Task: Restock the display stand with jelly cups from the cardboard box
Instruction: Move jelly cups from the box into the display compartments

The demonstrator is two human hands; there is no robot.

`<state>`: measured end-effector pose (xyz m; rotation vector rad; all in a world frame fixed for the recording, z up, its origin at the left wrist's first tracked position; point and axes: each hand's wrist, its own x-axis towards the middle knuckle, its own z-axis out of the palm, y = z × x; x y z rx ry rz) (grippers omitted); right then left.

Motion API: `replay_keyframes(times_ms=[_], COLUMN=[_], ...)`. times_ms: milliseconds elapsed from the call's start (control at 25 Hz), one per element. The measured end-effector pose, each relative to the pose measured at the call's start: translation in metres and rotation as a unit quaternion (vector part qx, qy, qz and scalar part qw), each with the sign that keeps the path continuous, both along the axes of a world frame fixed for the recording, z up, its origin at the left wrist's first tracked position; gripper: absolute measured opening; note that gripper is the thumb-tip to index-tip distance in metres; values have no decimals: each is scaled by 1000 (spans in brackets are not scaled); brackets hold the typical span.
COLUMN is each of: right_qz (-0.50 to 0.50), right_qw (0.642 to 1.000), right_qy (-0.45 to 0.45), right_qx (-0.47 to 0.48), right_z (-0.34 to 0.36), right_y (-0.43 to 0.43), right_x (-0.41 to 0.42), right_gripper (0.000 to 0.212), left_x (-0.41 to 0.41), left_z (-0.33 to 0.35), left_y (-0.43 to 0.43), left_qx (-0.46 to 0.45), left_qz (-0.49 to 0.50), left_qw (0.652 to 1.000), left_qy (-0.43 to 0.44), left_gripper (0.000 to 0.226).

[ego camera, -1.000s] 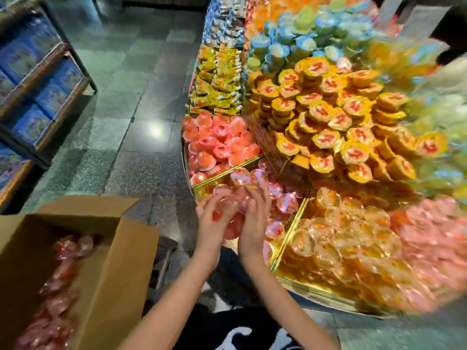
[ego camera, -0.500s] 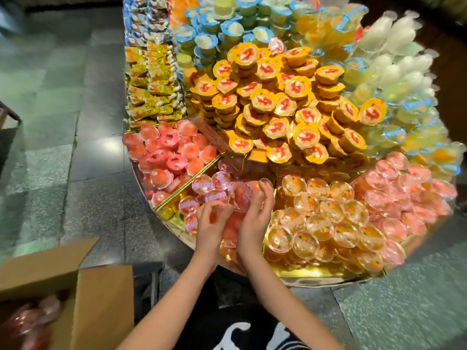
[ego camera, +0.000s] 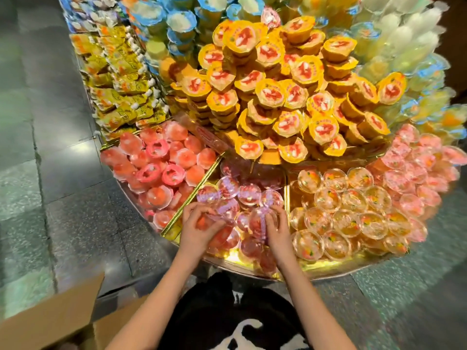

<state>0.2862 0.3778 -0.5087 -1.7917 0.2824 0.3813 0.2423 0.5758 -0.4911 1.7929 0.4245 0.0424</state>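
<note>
Both my hands are in the front middle compartment of the round display stand [ego camera: 336,270], among clear jelly cups with purple-lettered lids [ego camera: 249,195]. My left hand [ego camera: 199,231] curls its fingers round a red jelly cup [ego camera: 228,236] at the compartment's left side. My right hand [ego camera: 276,229] grips another clear cup [ego camera: 257,221] tilted on its edge. The cardboard box [ego camera: 55,322] shows only its flaps at the bottom left; its contents are out of view.
Gold dividers [ego camera: 194,198] separate compartments: pink-red cups [ego camera: 159,170] at left, clear orange-fruit cups [ego camera: 346,215] at right, pink cups [ego camera: 419,173] far right. A pile of yellow cups [ego camera: 278,92] rises behind. Grey tiled floor [ego camera: 50,173] surrounds the stand.
The view has swung right and closer to the stand, so the box has slid mostly out of view. Both hands have lowered into the compartment and spread slightly apart, each on a cup.
</note>
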Motion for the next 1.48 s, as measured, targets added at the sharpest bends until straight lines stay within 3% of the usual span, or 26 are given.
replay_keyframes(times_ms=[240,320,560,800,1200,1480], right_qz=[-28,-42,-95,-72,-138,-100], right_qw=[998,997,992,993,984,990], right_qy=[50,61,81,83,95,95], right_qx=[0,7,33,32,68,36], right_z=[-37,-45,-58,-55,-69,-61], right_y=[11,11,17,39,50,52], right_x=[-17,-22,-13,-8,1,0], right_gripper=[36,45,36,45,45,49], left_x=[4,6,5,-5,-7,-3], left_z=[-9,-11,-13,-12,-7,-8], left_y=[18,20,25,33,35,32], left_qx=[32,48,52,55,50,60], left_qz=[-63,-63,-70,-39,-29,-49], left_qw=[997,997,996,998,998,997], left_qy=[-9,-14,-12,-9,0,14], left_gripper=[38,33,37,32,31,29])
